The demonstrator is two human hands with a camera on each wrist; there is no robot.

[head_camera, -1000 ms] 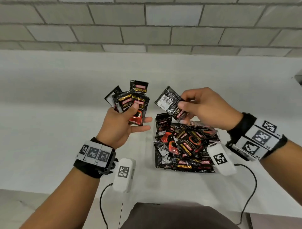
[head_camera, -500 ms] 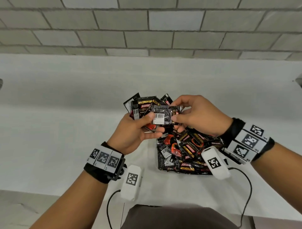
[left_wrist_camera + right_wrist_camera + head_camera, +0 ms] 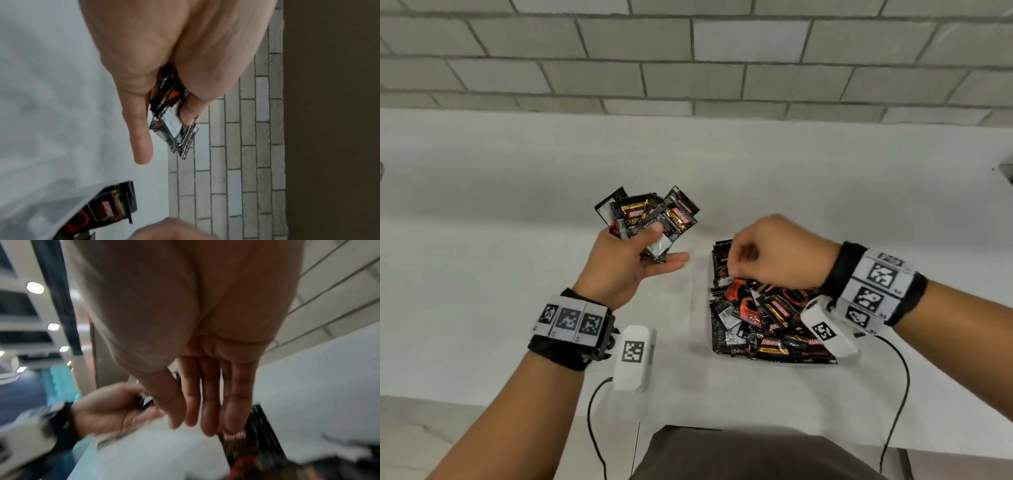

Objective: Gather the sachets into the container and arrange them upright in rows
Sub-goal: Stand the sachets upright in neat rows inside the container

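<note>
My left hand (image 3: 650, 240) holds a fanned bundle of several black-and-red sachets (image 3: 650, 216) above the table, thumb pressed on the front one. In the left wrist view the bundle (image 3: 174, 129) is pinched between thumb and fingers, the index finger straight. My right hand (image 3: 753, 260) hangs over the far end of the clear container (image 3: 710, 308), fingers pointing down at the loose heap of sachets (image 3: 767, 318). The right wrist view shows its fingers (image 3: 205, 410) straight and together with nothing in them, just above upright sachets (image 3: 257, 443).
The container sits on a white table (image 3: 517, 257) that runs back to a grey block wall (image 3: 688, 68). Cables hang from both wrist cameras over the table's near edge (image 3: 722, 425). My dark lap shows below that edge.
The right hand passed its single sachet into the left hand's bundle, then let go and dropped right and down to the container. The left hand drew back to the left with the bundle.
</note>
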